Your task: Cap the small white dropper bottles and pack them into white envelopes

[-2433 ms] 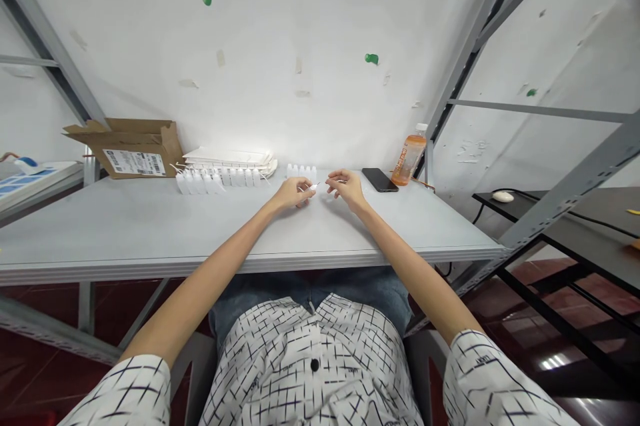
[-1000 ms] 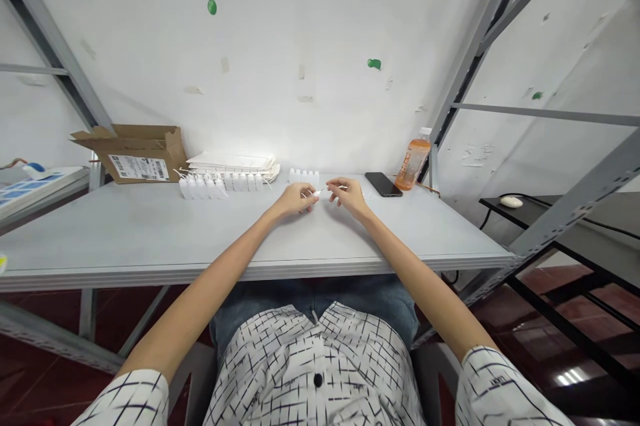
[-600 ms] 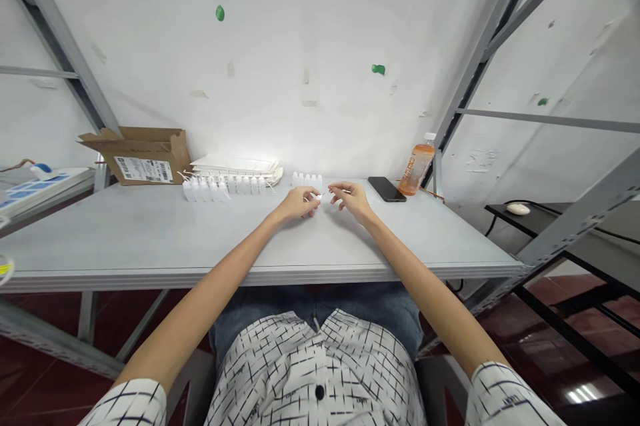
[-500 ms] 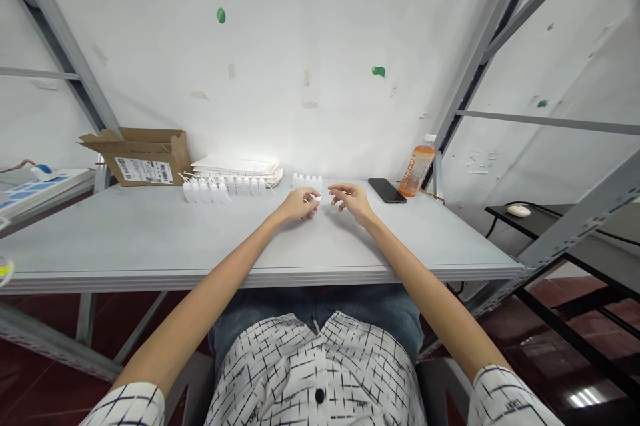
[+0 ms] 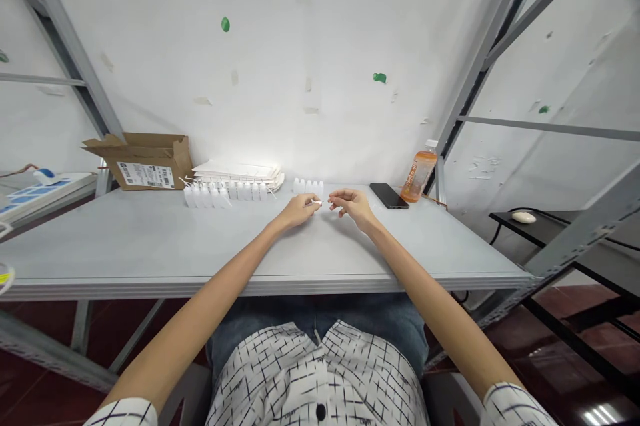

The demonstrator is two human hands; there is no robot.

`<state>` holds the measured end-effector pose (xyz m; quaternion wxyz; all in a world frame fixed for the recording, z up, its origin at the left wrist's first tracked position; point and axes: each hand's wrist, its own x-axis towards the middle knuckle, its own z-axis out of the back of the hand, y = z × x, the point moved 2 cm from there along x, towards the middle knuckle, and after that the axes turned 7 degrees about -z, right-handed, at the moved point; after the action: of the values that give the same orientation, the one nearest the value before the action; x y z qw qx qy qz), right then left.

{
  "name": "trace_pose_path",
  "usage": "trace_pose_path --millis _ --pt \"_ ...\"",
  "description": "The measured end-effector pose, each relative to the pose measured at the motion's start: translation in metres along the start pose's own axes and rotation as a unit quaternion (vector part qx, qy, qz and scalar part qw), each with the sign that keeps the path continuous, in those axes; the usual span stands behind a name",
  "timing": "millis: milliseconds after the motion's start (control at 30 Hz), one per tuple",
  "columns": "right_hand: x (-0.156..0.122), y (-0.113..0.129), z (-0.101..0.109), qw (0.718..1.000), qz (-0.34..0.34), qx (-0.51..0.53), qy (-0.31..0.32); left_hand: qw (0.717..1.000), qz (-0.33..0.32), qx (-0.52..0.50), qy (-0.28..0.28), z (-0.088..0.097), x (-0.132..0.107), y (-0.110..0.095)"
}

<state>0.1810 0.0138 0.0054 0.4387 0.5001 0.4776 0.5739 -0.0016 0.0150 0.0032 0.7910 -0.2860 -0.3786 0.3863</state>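
Observation:
Above the middle of the table, my left hand (image 5: 299, 210) is closed in a pinch on a small white piece (image 5: 318, 202); its kind is too small to tell. My right hand (image 5: 352, 207) faces it from the right, thumb and forefinger pressed together on something tiny I cannot make out. Only a narrow gap parts the fingertips of the two hands. Just behind them stands a group of small white plastic bottles (image 5: 309, 187). Further left are rows of similar white bottles (image 5: 206, 197), some with thin spouts sticking out.
An open cardboard box (image 5: 147, 163) and a stack of white sheets (image 5: 237, 171) lie at the back left. To the right are a black phone (image 5: 389, 196) and a bottle of orange drink (image 5: 419, 173). Metal posts (image 5: 463, 106) frame the grey table (image 5: 165, 246).
My left hand has turned, its fingers now more tucked in around the white piece. The fingertips of both hands are slightly closer together. The whole view has shifted a little.

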Motion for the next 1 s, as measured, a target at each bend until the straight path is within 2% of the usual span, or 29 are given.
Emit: trace_pose_path --millis 233,733,1000 --pt "-0.0012 -0.0002 -0.0023 0.999 -0.002 -0.015 0.037 1.0 0.005 -0.013 0.007 -0.0016 0.0009 0.0051" --pt "-0.0024 -0.0008 -0.0046 0.999 -0.014 -0.019 0.037 0.999 0.02 -0.029 0.016 -0.0021 0.0009 0.0067" --pt "-0.0033 0.0005 -0.0046 0.999 -0.012 -0.027 0.036 0.999 0.022 -0.029 0.02 -0.0013 -0.0011 -0.0007"
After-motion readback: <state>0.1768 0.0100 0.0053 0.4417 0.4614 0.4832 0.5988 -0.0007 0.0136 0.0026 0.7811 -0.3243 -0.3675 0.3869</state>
